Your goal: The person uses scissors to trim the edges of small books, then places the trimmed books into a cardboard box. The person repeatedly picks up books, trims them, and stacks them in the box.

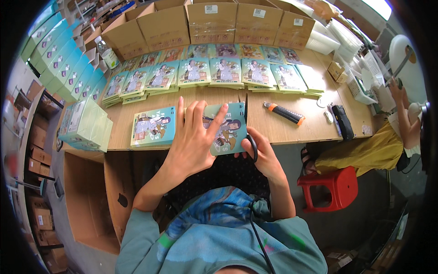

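My left hand [191,141] spreads its fingers over an illustrated teal card or booklet [228,134] and holds it at the table's front edge; its thumb is partly hidden. My right hand [264,155] grips black-handled scissors [252,145], their blades pointing away from me along the card's right edge. Just left of my left hand lies a short stack of similar illustrated pieces [150,125]. Beyond both hands, several piles of pale green illustrated pieces [194,73] form rows across the wooden table [264,128].
Cardboard boxes [166,32] line the back, beside a bottle [109,57]. A wrapped block [84,128] sits left, an orange-black cutter [285,113] right. Below are an open carton [86,201] and red stool [328,187]. Another person's hands [397,91] show at far right.
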{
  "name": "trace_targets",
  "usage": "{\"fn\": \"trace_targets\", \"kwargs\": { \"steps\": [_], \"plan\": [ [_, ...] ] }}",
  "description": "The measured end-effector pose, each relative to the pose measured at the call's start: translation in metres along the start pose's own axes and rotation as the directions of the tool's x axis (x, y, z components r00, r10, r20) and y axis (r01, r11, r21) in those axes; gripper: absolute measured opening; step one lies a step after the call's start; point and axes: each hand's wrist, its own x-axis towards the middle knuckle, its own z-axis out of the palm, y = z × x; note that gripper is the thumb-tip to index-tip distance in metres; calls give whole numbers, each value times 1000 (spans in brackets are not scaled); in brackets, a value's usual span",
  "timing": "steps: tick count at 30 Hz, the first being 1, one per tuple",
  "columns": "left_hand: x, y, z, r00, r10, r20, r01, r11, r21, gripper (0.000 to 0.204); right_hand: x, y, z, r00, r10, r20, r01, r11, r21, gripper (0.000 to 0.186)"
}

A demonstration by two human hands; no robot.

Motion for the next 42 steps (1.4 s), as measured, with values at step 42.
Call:
{"fn": "trace_targets", "kwargs": {
  "steps": [42],
  "plan": [
    [6,-27,16,999,-51,-18,51,998,-27,115,30,4,-11,976,-39,-212,-20,963,-269,37]
  ]
}}
